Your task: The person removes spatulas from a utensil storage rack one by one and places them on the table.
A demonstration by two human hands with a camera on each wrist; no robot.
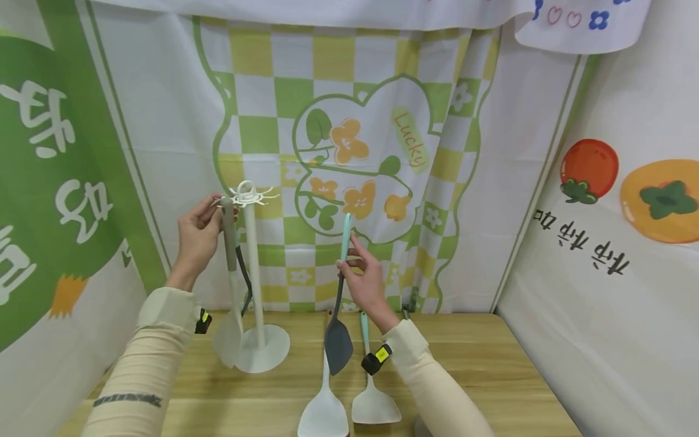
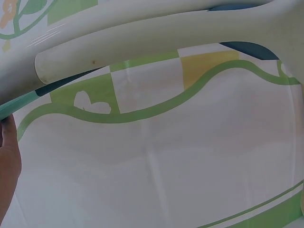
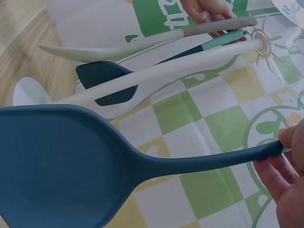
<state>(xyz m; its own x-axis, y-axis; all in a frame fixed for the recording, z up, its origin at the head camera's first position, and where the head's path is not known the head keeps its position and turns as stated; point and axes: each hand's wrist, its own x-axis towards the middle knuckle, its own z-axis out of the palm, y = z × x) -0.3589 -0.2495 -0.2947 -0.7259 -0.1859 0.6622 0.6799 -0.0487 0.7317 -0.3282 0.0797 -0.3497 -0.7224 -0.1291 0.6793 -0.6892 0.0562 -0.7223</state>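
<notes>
My left hand (image 1: 199, 235) is at the top of the white hook rack (image 1: 252, 261), its fingers around the mint handle (image 3: 223, 40) of a dark turner (image 3: 107, 80). That turner's blade is partly hidden behind the rack's pole in the right wrist view. Beside the same fingers, a white turner (image 1: 228, 340) with a grey handle hangs upright at the hooks. My right hand (image 1: 367, 280) pinches the mint handle of a second dark spatula (image 1: 338, 346), blade down, to the right of the rack. The right wrist view shows its broad blade (image 3: 57, 161) close up.
On the wooden table (image 1: 464, 364) lie a white turner (image 1: 323, 416) and a cream turner (image 1: 377, 405) with a mint handle, both below my right hand. The rack's round base (image 1: 267, 358) stands at the left. A checkered curtain (image 1: 333, 54) hangs behind.
</notes>
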